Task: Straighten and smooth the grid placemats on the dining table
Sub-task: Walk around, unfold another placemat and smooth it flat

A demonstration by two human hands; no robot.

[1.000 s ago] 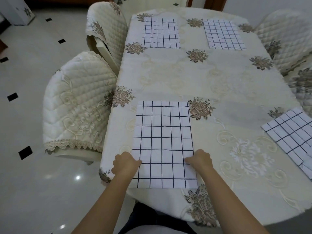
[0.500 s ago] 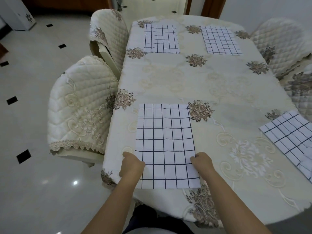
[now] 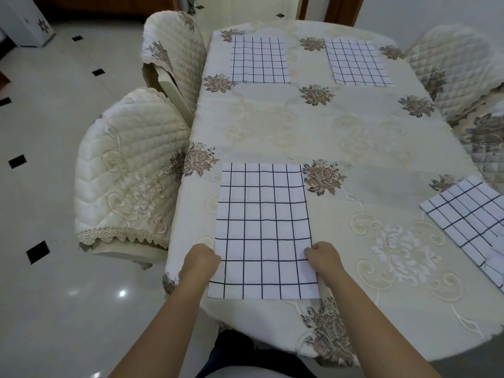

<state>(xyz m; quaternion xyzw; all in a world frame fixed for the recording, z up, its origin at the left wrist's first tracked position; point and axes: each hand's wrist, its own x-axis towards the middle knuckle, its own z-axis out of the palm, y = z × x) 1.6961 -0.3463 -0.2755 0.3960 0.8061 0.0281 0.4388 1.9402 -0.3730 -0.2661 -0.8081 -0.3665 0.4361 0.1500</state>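
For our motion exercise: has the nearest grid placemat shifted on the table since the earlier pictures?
No: the placemat keeps its far right corner beside the same brown flower.

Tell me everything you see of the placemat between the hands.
The near placemat is a white rectangle, cloth by its look, with a dark grid. It lies flat on the floral tablecloth, one short edge toward the person. The left hand pinches its left edge, the right hand its right edge.

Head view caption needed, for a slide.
Left hand and right hand hold the near placemat by its sides on the table.
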